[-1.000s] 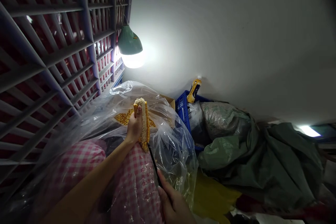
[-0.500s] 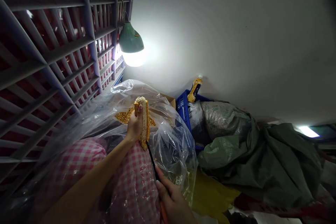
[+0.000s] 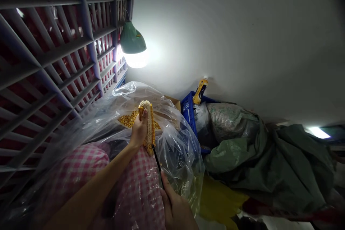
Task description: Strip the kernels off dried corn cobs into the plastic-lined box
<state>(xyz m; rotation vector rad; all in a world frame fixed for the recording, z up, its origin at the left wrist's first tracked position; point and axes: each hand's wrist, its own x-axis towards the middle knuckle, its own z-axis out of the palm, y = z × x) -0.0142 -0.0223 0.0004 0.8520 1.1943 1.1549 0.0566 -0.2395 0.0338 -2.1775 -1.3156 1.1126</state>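
My left hand [image 3: 139,128] is closed around a corn cob [image 3: 149,133], held upright with its top end away from me. Much of the cob is stripped pale; rows of yellow kernels stay along its sides. A screwdriver-like tool with a thin black shaft [image 3: 156,160] is gripped in my right hand [image 3: 176,203], and its tip meets the lower end of the cob on the right. Its handle is hidden by my fingers. Behind the cob, loose corn kernels [image 3: 128,119] lie within a clear plastic sheet [image 3: 176,147] spread over my checkered-clad legs [image 3: 140,187].
A slatted plastic crate [image 3: 67,50] rises on the left, with a lit bulb lamp [image 3: 133,45] hanging from it. A blue crate [image 3: 188,109], a yellow bottle [image 3: 200,91], a filled sack [image 3: 229,120] and a green tarp [image 3: 291,165] lie to the right along the white wall [image 3: 229,25].
The tool's tip has shifted slightly up and right along the cob's lower edge, and my right hand has turned a little. My left hand keeps its hold. The view has moved slightly.
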